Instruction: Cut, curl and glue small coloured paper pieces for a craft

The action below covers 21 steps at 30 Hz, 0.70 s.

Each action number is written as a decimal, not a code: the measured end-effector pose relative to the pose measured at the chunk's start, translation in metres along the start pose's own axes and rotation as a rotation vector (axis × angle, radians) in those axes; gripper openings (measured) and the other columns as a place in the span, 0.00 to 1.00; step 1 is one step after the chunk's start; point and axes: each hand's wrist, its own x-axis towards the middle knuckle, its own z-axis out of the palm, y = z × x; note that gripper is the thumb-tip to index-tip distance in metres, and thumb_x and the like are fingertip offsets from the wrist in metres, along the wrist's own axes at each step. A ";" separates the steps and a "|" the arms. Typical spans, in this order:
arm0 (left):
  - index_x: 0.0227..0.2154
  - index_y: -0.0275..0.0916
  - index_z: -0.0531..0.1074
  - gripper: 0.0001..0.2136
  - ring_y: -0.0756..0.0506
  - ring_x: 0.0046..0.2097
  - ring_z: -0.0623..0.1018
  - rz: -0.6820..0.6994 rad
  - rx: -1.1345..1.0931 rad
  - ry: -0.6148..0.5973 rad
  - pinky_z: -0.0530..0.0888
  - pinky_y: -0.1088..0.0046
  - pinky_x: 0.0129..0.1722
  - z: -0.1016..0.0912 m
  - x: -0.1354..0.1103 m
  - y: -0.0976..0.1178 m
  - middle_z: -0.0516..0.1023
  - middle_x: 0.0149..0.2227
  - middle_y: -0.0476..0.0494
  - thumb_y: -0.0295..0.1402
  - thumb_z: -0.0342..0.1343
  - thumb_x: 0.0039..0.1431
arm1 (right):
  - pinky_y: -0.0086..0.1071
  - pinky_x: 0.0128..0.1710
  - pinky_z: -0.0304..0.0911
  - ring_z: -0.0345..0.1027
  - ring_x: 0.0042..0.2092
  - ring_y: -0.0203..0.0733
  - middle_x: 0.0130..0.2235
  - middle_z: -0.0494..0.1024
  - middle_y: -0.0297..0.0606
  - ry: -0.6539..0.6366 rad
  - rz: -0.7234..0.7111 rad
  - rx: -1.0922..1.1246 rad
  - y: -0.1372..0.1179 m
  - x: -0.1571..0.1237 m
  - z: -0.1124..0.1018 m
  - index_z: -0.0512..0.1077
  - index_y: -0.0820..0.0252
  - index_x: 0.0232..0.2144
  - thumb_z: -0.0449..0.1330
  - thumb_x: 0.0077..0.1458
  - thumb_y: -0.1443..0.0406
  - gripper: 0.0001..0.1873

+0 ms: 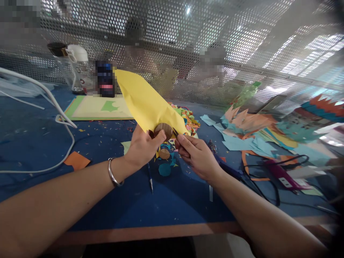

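My left hand (141, 148), with a silver bangle at the wrist, grips a yellow paper sheet (146, 96) together with a round brown disc (163, 131) pressed against it by the thumb. The sheet is raised above the table and slants up to the left. Closed around small scissors (175, 132), my right hand (197, 154) is at the sheet's lower right edge; only the dark blades show, and the handles are hidden in the fingers. Below the hands lie a smaller brown disc (164, 154), a blue paper circle (165, 170) and a thin pen-like tool (150, 181).
Colourful paper scraps (192, 120) are heaped behind my right hand. At right are zigzag-cut papers (247, 122) and a purple device (285, 175) with cables. A white cable (51, 96), paper stack (94, 111), phone (105, 80) and bottles (79, 66) stand or lie left.
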 end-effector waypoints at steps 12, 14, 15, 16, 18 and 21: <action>0.48 0.34 0.74 0.18 0.40 0.47 0.80 0.210 0.179 -0.249 0.73 0.59 0.58 -0.004 0.001 -0.015 0.81 0.45 0.34 0.38 0.60 0.57 | 0.27 0.16 0.32 0.40 0.18 0.25 0.18 0.53 0.23 0.003 0.018 -0.004 0.000 0.001 -0.003 0.64 0.58 0.23 0.65 0.49 0.42 0.27; 0.44 0.33 0.75 0.15 0.40 0.45 0.80 0.166 0.173 -0.248 0.74 0.60 0.56 -0.003 0.000 -0.010 0.81 0.42 0.35 0.38 0.60 0.57 | 0.27 0.16 0.33 0.39 0.18 0.26 0.18 0.53 0.23 0.003 0.014 -0.008 0.001 0.001 -0.003 0.63 0.58 0.23 0.65 0.49 0.43 0.27; 0.41 0.33 0.76 0.14 0.40 0.45 0.80 0.146 0.173 -0.246 0.74 0.60 0.55 -0.003 -0.001 -0.006 0.81 0.39 0.36 0.37 0.60 0.56 | 0.27 0.16 0.33 0.39 0.19 0.26 0.18 0.52 0.23 0.003 0.010 -0.012 0.001 0.001 -0.004 0.64 0.58 0.23 0.65 0.49 0.43 0.27; 0.39 0.34 0.77 0.12 0.40 0.45 0.79 0.124 0.172 -0.242 0.75 0.61 0.53 -0.002 -0.001 -0.002 0.81 0.36 0.37 0.36 0.60 0.56 | 0.27 0.16 0.34 0.39 0.19 0.26 0.18 0.52 0.23 0.004 0.005 -0.017 0.001 0.001 -0.004 0.64 0.58 0.23 0.65 0.50 0.43 0.27; 0.34 0.34 0.77 0.09 0.39 0.45 0.79 0.060 0.173 -0.228 0.77 0.64 0.49 -0.001 -0.002 0.007 0.80 0.31 0.39 0.35 0.61 0.53 | 0.27 0.16 0.34 0.39 0.19 0.26 0.19 0.52 0.23 0.002 -0.008 -0.029 0.002 0.002 -0.005 0.64 0.58 0.23 0.65 0.51 0.44 0.26; 0.30 0.35 0.76 0.06 0.40 0.42 0.80 -0.088 0.150 -0.228 0.78 0.69 0.41 0.000 -0.003 0.020 0.79 0.28 0.41 0.32 0.62 0.50 | 0.27 0.16 0.34 0.39 0.20 0.26 0.20 0.52 0.24 -0.005 -0.028 -0.041 0.003 0.003 -0.006 0.64 0.58 0.23 0.65 0.52 0.45 0.25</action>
